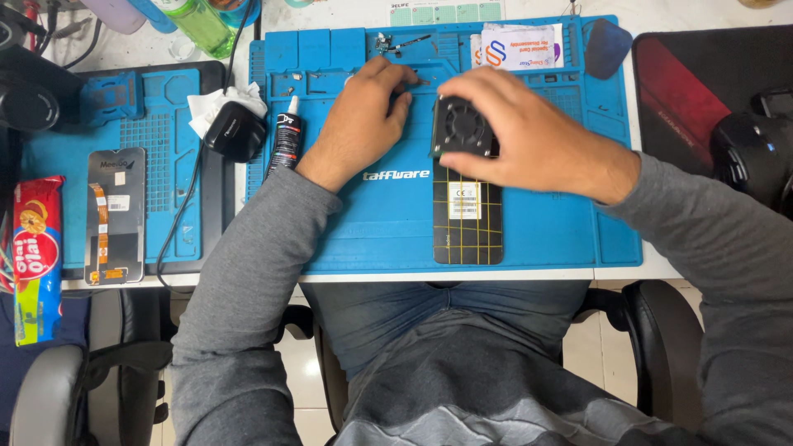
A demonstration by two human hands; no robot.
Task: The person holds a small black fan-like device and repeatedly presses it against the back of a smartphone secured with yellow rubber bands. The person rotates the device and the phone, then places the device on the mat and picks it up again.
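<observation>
My right hand (529, 132) grips a small square black fan unit (462, 125) and holds it on the top end of a dark phone (468, 221) that lies face down on the blue work mat (388, 231). My left hand (363, 111) rests on the mat just left of the fan, fingers curled around some small part near the mat's tray slots; what it pinches is too small to make out. Grey sleeves cover both arms.
A black glue bottle with a white tip (287, 140) lies at the mat's left edge, next to a black mouse-like device (235, 132) and a tissue. An opened phone (116, 215) sits on a second blue mat at left. A snack packet (37, 256), a green bottle (198, 25) and a black-red pad (702, 91) surround.
</observation>
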